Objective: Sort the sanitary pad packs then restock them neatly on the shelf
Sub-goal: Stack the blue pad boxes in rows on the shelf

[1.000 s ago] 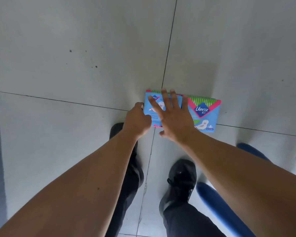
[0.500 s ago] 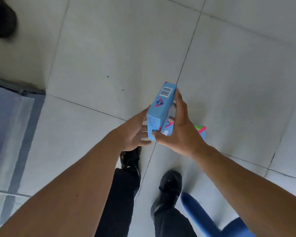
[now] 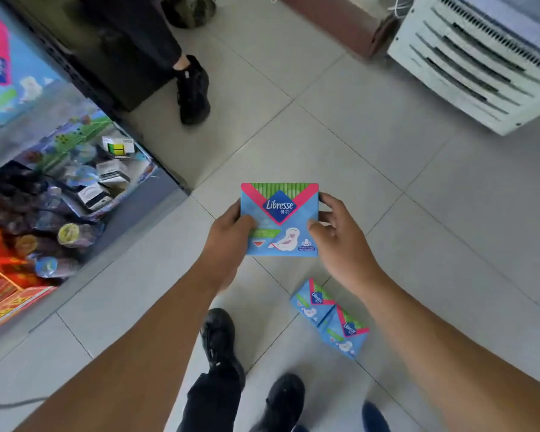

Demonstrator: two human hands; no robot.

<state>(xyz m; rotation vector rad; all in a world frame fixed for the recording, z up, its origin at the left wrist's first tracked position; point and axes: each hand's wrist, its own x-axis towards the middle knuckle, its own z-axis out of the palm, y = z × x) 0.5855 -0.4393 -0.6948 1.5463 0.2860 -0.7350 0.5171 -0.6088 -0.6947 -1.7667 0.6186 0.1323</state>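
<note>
Held pack: a blue Libresse sanitary pad pack (image 3: 279, 219) is up in front of the person, face toward them, logo upright, well above the floor tiles (image 3: 418, 213).
Left hand: the left hand (image 3: 228, 232) grips the pack's left edge, thumb across the front, fingers curled behind it.
Right hand: the right hand (image 3: 340, 235) pinches the right edge, thumb on the front, fingertips wrapped round the far corner.
Packs on floor: two more packs (image 3: 329, 316) lie touching each other on the tiles, near the person's right shoe (image 3: 286, 397).
Shelf: the shelf (image 3: 60, 188) stands at the left, its low tier crowded with mixed goods; matching blue packaging shows blurred at far left.
Bystander: another person's dark shoe (image 3: 194, 92) stands at the far end of the shelf.
Step in hand: carrying this pack to the shelf, I'd judge.
Doing it well: keep both edges held so the soft pack stays flat, turn left, and set it logo-forward beside the matching blue ones, not among the low tier's clutter.
</note>
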